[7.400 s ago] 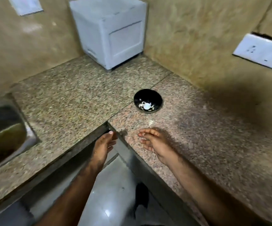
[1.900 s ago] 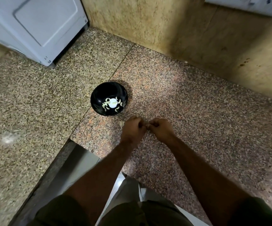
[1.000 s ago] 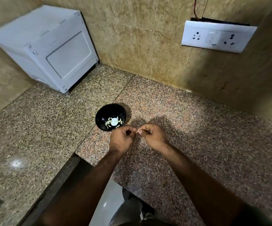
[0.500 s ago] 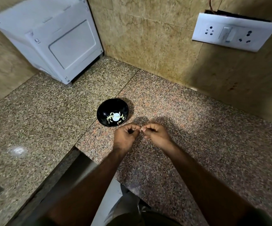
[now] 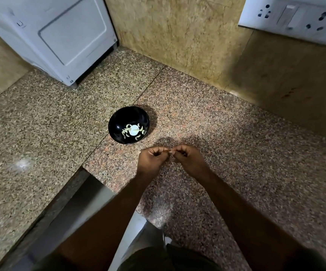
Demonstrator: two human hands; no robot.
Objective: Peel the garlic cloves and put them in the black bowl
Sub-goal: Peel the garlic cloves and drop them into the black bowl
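Note:
A small black bowl [image 5: 119, 122] stands on the granite counter with several pale peeled garlic cloves [image 5: 133, 131] on its bottom. Just to the right of it and nearer to me, my left hand [image 5: 152, 159] and my right hand [image 5: 187, 159] meet fingertip to fingertip above the counter. Both have curled fingers and pinch one small garlic clove [image 5: 169, 151] between them. The clove is mostly hidden by the fingers.
A white appliance [image 5: 60, 34] sits in the back left corner of the counter [image 5: 226, 133]. A white socket plate [image 5: 291, 18] is on the tiled wall at the upper right. The counter's inner corner edge [image 5: 86, 171] lies left of my forearms.
Seven seconds ago my hands rested flat at the counter edge; they have since come together by the bowl. Over the last second they stay joined at the fingertips, working the clove.

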